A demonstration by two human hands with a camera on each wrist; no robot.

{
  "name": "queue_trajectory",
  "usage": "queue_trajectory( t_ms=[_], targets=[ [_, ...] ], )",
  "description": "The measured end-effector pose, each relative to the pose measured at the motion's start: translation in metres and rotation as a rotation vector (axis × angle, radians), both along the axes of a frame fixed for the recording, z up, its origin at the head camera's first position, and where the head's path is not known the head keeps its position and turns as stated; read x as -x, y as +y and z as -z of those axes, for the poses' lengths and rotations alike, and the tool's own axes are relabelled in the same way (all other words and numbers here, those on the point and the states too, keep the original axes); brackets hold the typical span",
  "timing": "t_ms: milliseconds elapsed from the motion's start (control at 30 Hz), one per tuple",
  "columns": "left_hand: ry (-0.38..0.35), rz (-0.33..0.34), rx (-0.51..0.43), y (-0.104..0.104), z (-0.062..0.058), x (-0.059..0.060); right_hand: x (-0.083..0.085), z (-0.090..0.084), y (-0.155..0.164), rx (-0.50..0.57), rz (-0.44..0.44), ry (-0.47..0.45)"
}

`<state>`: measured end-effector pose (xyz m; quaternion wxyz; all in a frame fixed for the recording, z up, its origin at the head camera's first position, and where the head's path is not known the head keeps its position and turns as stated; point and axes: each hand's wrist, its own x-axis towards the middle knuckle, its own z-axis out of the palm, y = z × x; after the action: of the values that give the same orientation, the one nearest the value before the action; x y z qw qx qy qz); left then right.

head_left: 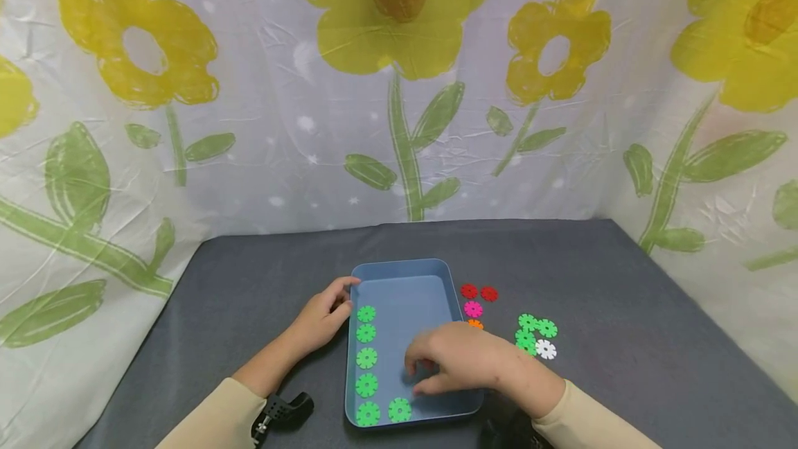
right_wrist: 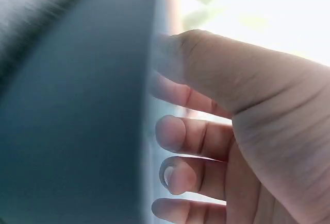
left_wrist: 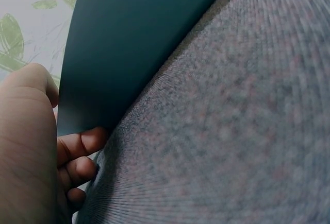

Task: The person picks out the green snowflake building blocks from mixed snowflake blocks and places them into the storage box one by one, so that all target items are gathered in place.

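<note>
A blue rectangular tray (head_left: pixel 408 310) lies on the dark cloth. My left hand (head_left: pixel 321 317) holds its left side near the far corner, index finger over the rim; in the left wrist view, other fingers (left_wrist: pixel 82 144) curl against the outer wall. Inside, several green notched plastic discs (head_left: pixel 366 358) form a column along the left wall, and another green disc (head_left: pixel 400 409) lies beside the nearest one. Above the tray's near right part hovers my right hand (head_left: pixel 458 359), thumb and fingers loosely bent and apart. Nothing shows between them in the right wrist view.
Right of the tray lie two red discs (head_left: pixel 489 294), a pink disc (head_left: pixel 473 309) and a partly hidden orange disc (head_left: pixel 475 323). Further right are several green discs (head_left: pixel 527 323) and a white disc (head_left: pixel 545 349). A flower-printed curtain (head_left: pixel 280 123) stands behind the table (head_left: pixel 249 269).
</note>
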<state>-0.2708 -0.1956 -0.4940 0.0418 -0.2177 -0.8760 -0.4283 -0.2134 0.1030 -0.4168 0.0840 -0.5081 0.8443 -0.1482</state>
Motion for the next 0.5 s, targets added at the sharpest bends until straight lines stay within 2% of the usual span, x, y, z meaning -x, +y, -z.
queue_trajectory(
  t_ms=[167, 333, 400, 500],
  targets=[
    [0.0, 0.0, 0.003, 0.0, -0.001, -0.001, 0.009, -0.019, 0.023, 0.095, 0.095, -0.006],
    [0.001, -0.004, 0.005, 0.0, -0.001, -0.002, 0.021, -0.034, 0.048, 0.123, 0.202, 0.019],
    [0.002, -0.006, 0.004, 0.001, -0.002, -0.002, 0.027, -0.038, 0.06, 0.119, 0.255, -0.005],
    [0.0, -0.01, 0.002, 0.001, -0.003, -0.002, 0.038, -0.042, 0.081, 0.115, 0.352, -0.106]
  ],
)
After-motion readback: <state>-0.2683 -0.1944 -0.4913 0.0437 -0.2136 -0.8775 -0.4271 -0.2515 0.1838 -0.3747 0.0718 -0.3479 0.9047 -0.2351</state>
